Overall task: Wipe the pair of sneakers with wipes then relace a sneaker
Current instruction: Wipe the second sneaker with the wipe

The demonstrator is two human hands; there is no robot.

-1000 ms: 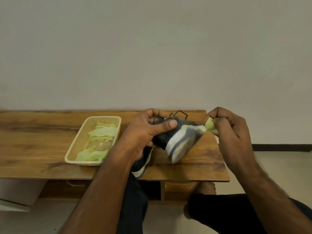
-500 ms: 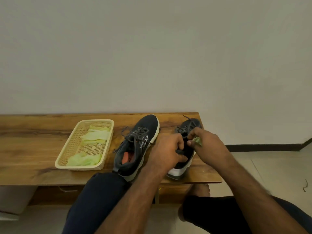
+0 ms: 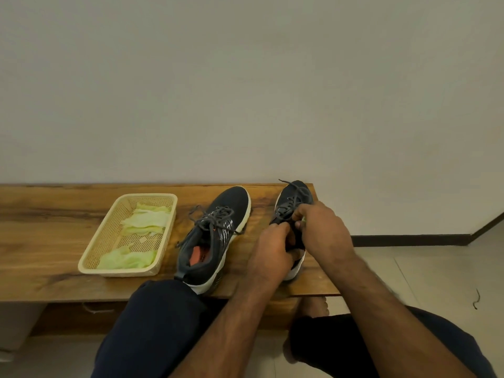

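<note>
Two dark grey mesh sneakers with white soles stand on the brown wooden surface (image 3: 54, 241), toes toward the wall. The right-hand sneaker (image 3: 293, 197) sits close to the surface's right end, its heel near the front edge. Both hands are closed on its lace area: the left hand (image 3: 272, 252) pinches at the tongue, and the right hand (image 3: 321, 230) grips beside it with a scrap of pale green wipe (image 3: 303, 221) showing between its fingers. The left-hand sneaker (image 3: 215, 236), laced and showing an orange insole, stands just beside it with a strip of bare wood between them; its heel overhangs the front edge by the person's dark-trousered knee (image 3: 158, 309). Further left, apart from that shoe, a cream woven plastic basket (image 3: 90, 257) holds crumpled green wipes (image 3: 144, 222). Left of the basket the wood lies open.
</note>
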